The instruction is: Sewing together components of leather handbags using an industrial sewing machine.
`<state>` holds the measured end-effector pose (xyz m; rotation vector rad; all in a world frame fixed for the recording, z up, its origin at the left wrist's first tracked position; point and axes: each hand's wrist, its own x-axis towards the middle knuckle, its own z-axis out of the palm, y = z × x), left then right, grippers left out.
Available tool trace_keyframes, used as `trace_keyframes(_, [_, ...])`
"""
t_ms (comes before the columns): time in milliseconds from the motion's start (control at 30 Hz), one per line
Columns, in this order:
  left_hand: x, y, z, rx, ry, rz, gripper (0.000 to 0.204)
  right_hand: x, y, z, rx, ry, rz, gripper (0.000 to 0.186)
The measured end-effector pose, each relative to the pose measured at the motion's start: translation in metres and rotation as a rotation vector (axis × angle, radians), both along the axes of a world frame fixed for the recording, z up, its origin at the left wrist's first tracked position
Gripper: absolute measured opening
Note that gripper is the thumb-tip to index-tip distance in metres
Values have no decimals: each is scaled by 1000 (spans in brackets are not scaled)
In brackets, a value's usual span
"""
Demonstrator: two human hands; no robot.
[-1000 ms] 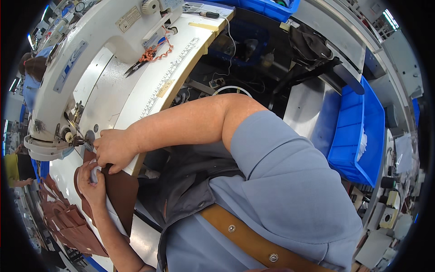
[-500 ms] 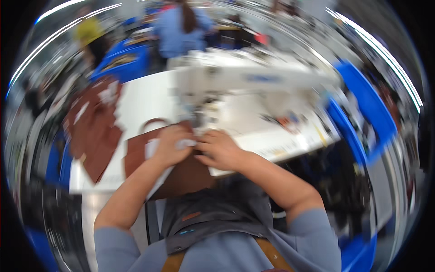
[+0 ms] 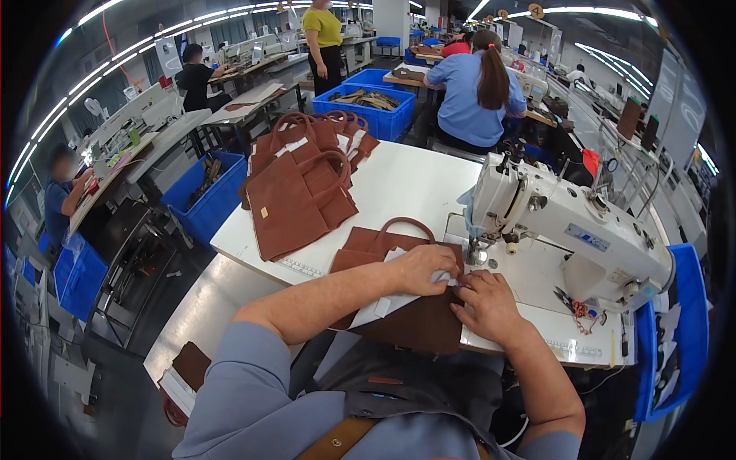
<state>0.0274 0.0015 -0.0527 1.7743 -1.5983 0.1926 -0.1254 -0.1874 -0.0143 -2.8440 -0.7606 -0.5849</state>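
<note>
A brown leather-like bag panel (image 3: 425, 326) with a looped handle lies at the table's front edge, just left of the sewing machine's (image 3: 571, 222) needle area. White backing (image 3: 387, 308) shows on its turned-up part. My left hand (image 3: 424, 270) is closed over the panel's upper part, a bit of white material between thumb and fingers. My right hand (image 3: 491, 307) is beside it, fingers bent and pinching the panel's edge near the presser foot (image 3: 477, 254). What lies under the fingertips is partly hidden.
A pile of brown bag panels (image 3: 287, 207) with handles lies to the left on the white table (image 3: 399, 184). Thread snips (image 3: 563, 295) and orange thread lie at right. Blue bins (image 3: 368, 115) stand beyond the table and at the right (image 3: 690, 330). Co-workers (image 3: 477, 100) sit farther off.
My view has swung left, so the machine, panel and pile sit farther right in the picture, now sharp instead of blurred. Both hands stay together on the bag panel.
</note>
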Motion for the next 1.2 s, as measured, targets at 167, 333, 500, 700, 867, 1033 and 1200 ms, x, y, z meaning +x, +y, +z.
trace_keyframes(167, [-6, 8, 4, 41, -196, 102, 25, 5, 1, -1, 19, 17, 17, 25])
trace_keyframes(333, [-10, 11, 8, 68, -194, 147, 26, 6, 2, 1, 27, 8, 25, 25])
trace_keyframes(500, [-14, 7, 6, 87, -164, 156, 25, 7, -3, 1, 34, 20, 26, 24])
trace_keyframes(700, [-10, 0, 8, 76, -202, 170, 26, 12, -8, 0, 29, 10, 30, 25])
trace_keyframes(867, [-3, -2, 8, 54, -218, 176, 27, 19, -13, 1, 35, 5, 44, 25])
trace_keyframes(1033, [-5, -3, 10, 68, -198, 193, 28, 20, -15, -3, 64, 16, 47, 25])
trace_keyframes(1200, [-7, -1, 11, 83, -131, 194, 33, 19, -14, -8, 97, -7, 40, 27])
